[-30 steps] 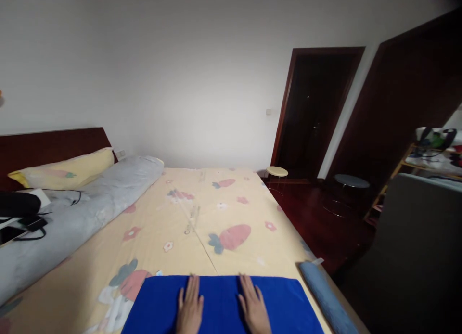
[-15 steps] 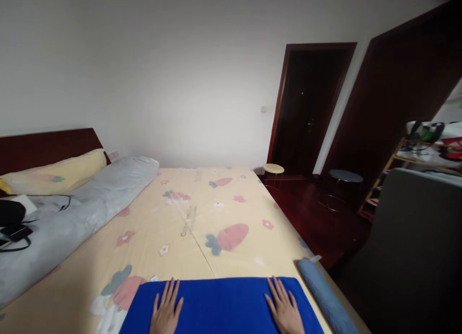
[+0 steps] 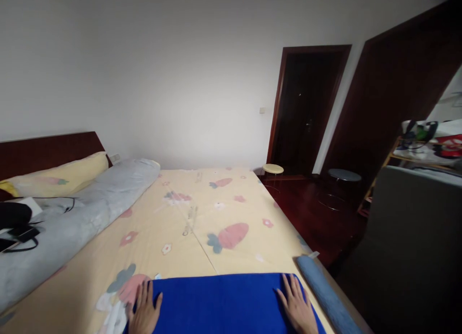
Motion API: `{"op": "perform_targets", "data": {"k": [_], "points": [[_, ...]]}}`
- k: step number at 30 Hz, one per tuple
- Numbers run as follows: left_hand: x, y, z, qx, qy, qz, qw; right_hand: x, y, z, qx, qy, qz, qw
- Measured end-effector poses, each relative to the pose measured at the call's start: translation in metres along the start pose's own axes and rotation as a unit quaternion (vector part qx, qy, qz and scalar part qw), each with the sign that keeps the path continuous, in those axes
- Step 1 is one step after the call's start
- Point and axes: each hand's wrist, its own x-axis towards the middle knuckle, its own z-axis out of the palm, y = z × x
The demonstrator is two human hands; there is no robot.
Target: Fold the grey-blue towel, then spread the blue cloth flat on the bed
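Observation:
A bright blue towel (image 3: 224, 302) lies flat on the yellow bed sheet (image 3: 195, 223) at the bottom of the head view. My left hand (image 3: 144, 312) rests palm down at the towel's left edge, fingers spread, partly on the sheet. My right hand (image 3: 299, 307) lies flat on the towel's right end, fingers apart. Neither hand grips anything. A rolled grey-blue towel (image 3: 325, 295) lies just right of my right hand, along the bed's edge.
A rolled grey quilt (image 3: 72, 218) and a yellow pillow (image 3: 54, 175) lie at the left by the dark headboard, with black items and cables (image 3: 16, 223) on them. Right of the bed: dark wooden floor, two small round stools (image 3: 273, 169), a doorway, a grey chair back (image 3: 415, 237).
Both hands slid outward over the blue towel, from its middle to its left and right ends. The camera shifted slightly.

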Motion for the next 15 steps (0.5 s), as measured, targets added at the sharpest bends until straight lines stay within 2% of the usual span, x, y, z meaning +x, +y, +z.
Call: {"op": "perform_targets", "data": {"k": [2, 5, 7, 8, 9, 11, 13, 15], "points": [[-0.031, 0.038, -0.002, -0.031, 0.015, 0.075, 0.997, -0.021, -0.049, -0.002, 0.036, -0.021, -0.044, 0.998], [-0.088, 0.105, 0.014, -0.114, -0.024, 0.195, 0.974, -0.064, -0.130, 0.008, 0.107, -0.097, -0.139, 0.980], [-0.120, 0.139, 0.030, -0.159, -0.061, 0.243, 0.955, -0.090, -0.166, 0.018, 0.128, -0.161, -0.174, 0.963], [-0.132, 0.148, 0.038, -0.171, -0.074, 0.252, 0.950, -0.099, -0.174, 0.021, 0.131, -0.179, -0.184, 0.957], [-0.140, 0.150, 0.044, -0.176, -0.081, 0.254, 0.948, -0.106, -0.174, 0.023, 0.131, -0.187, -0.187, 0.956], [-0.146, 0.137, 0.050, -0.166, -0.081, 0.234, 0.954, -0.114, -0.155, 0.019, 0.124, -0.173, -0.174, 0.961], [-0.142, 0.102, 0.049, -0.142, -0.075, 0.202, 0.966, -0.117, -0.117, 0.010, 0.108, -0.143, -0.141, 0.974], [-0.134, 0.056, 0.045, -0.119, -0.074, 0.167, 0.976, -0.120, -0.074, 0.001, 0.087, -0.111, -0.101, 0.985]]}}
